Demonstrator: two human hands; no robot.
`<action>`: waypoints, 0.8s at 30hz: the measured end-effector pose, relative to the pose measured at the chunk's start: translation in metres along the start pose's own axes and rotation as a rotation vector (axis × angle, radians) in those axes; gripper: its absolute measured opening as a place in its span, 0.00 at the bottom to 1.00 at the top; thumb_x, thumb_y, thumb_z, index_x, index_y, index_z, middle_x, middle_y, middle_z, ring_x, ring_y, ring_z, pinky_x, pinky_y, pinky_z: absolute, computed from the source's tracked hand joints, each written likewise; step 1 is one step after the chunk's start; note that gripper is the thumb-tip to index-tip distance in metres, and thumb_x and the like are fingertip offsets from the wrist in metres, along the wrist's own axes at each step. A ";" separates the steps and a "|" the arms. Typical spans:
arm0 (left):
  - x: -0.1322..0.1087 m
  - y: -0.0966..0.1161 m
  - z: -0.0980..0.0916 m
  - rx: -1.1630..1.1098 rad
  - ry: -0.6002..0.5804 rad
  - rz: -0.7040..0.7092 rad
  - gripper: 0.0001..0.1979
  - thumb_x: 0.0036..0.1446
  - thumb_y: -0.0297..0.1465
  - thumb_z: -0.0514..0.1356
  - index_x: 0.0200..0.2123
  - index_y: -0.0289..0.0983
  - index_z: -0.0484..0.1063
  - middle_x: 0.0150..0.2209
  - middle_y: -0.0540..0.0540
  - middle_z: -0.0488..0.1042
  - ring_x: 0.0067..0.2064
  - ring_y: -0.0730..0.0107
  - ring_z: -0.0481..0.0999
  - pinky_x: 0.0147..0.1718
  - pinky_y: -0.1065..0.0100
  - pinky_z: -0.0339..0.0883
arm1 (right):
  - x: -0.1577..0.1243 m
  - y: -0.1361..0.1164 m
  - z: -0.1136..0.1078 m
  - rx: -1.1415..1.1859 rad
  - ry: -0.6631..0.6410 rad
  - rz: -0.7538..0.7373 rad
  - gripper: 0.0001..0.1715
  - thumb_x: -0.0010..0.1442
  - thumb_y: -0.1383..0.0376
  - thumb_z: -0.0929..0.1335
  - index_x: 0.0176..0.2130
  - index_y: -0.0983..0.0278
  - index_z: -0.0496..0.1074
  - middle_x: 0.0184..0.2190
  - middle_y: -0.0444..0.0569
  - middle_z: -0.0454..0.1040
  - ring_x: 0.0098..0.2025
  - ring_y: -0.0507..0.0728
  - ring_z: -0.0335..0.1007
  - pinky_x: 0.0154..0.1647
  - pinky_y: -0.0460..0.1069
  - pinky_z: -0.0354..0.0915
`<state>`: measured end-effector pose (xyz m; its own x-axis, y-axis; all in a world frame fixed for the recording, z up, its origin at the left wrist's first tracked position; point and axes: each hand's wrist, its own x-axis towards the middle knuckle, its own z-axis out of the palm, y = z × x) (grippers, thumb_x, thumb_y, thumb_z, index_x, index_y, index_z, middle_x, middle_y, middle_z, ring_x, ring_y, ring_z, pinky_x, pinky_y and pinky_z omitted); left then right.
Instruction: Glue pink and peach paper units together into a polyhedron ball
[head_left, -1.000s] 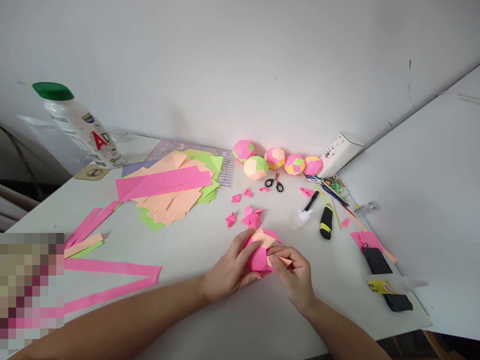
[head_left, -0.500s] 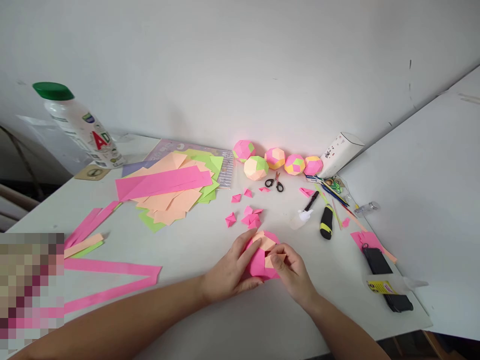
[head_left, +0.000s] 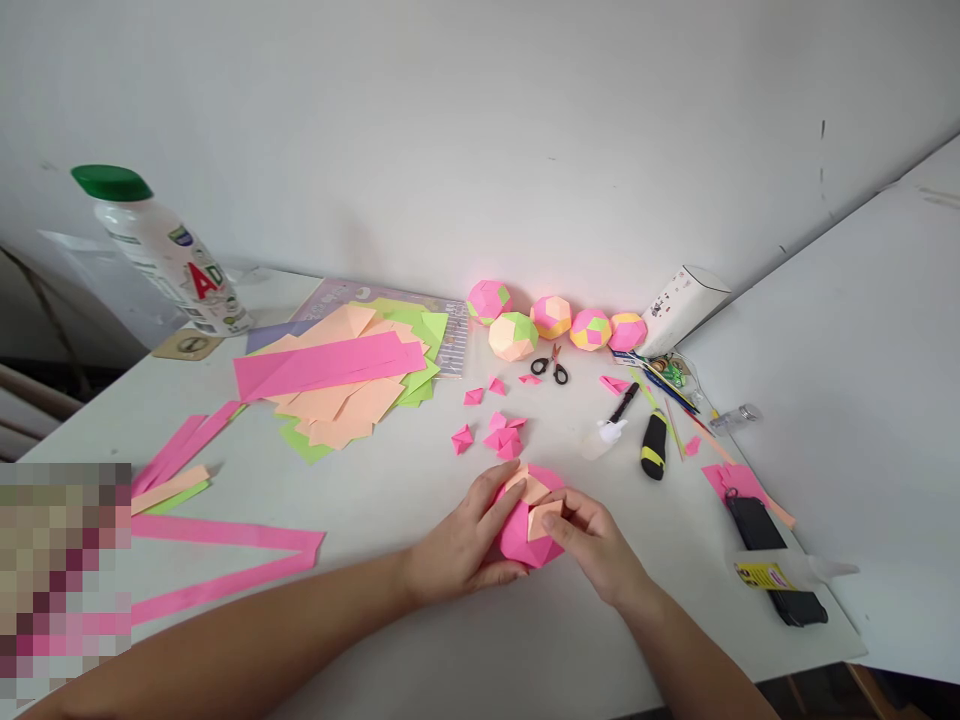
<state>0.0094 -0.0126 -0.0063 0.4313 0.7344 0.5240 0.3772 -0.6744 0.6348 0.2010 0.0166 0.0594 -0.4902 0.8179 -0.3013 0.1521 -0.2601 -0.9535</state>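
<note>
A faceted paper ball (head_left: pixel 516 535), pink with peach panels, is held low over the front of the table. My left hand (head_left: pixel 476 530) wraps around its left side, thumb below and fingers on top. At the ball's right side, my right hand (head_left: pixel 596 545) pinches a peach paper piece (head_left: pixel 544 521) between thumb and fingers. That piece lies against the ball's surface; whether its edges are tucked in cannot be made out. Just beyond the ball lies a cluster of folded pink paper pieces (head_left: pixel 506 436), and a single folded pink piece (head_left: pixel 462 438) sits to its left.
Several finished paper balls (head_left: pixel 513 336) line the wall, with scissors (head_left: pixel 550 367) before them. Coloured sheets (head_left: pixel 337 375) and pink strips (head_left: pixel 225 533) lie left, near a white bottle (head_left: pixel 165 250). A cutter (head_left: pixel 653 445), glue bottle (head_left: pixel 776 572) and black pouch (head_left: pixel 756 522) lie right.
My right hand has brought the peach piece flatter against the ball, and the dark gap beside it no longer shows. My left hand keeps its hold.
</note>
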 end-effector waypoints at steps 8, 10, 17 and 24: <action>0.001 0.002 -0.001 0.018 0.027 -0.036 0.39 0.60 0.45 0.49 0.66 0.41 0.30 0.63 0.30 0.39 0.64 0.44 0.47 0.56 0.45 0.57 | 0.001 0.002 0.006 0.115 0.130 -0.068 0.16 0.54 0.58 0.72 0.40 0.61 0.66 0.29 0.43 0.74 0.31 0.51 0.68 0.33 0.46 0.63; 0.000 0.002 -0.001 0.030 0.019 -0.034 0.39 0.60 0.45 0.49 0.66 0.41 0.30 0.63 0.30 0.39 0.64 0.44 0.47 0.56 0.45 0.57 | 0.001 0.005 0.007 0.091 0.156 -0.098 0.16 0.54 0.59 0.72 0.40 0.61 0.65 0.27 0.41 0.73 0.28 0.50 0.66 0.31 0.45 0.62; 0.000 0.001 0.001 0.075 0.005 -0.006 0.39 0.61 0.44 0.49 0.66 0.40 0.29 0.63 0.29 0.38 0.64 0.44 0.45 0.55 0.44 0.56 | 0.001 0.009 0.009 -0.007 0.179 -0.163 0.15 0.55 0.59 0.71 0.39 0.61 0.64 0.24 0.39 0.69 0.25 0.48 0.60 0.28 0.45 0.59; 0.001 0.001 0.001 0.103 0.017 0.034 0.38 0.61 0.45 0.48 0.66 0.42 0.27 0.63 0.29 0.39 0.63 0.42 0.45 0.54 0.43 0.56 | 0.001 0.011 0.011 -0.028 0.164 -0.205 0.14 0.56 0.60 0.70 0.38 0.61 0.62 0.22 0.38 0.65 0.24 0.48 0.58 0.26 0.44 0.57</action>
<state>0.0110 -0.0126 -0.0058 0.4319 0.7114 0.5545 0.4448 -0.7028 0.5551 0.1933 0.0088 0.0489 -0.3676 0.9250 -0.0957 0.0882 -0.0678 -0.9938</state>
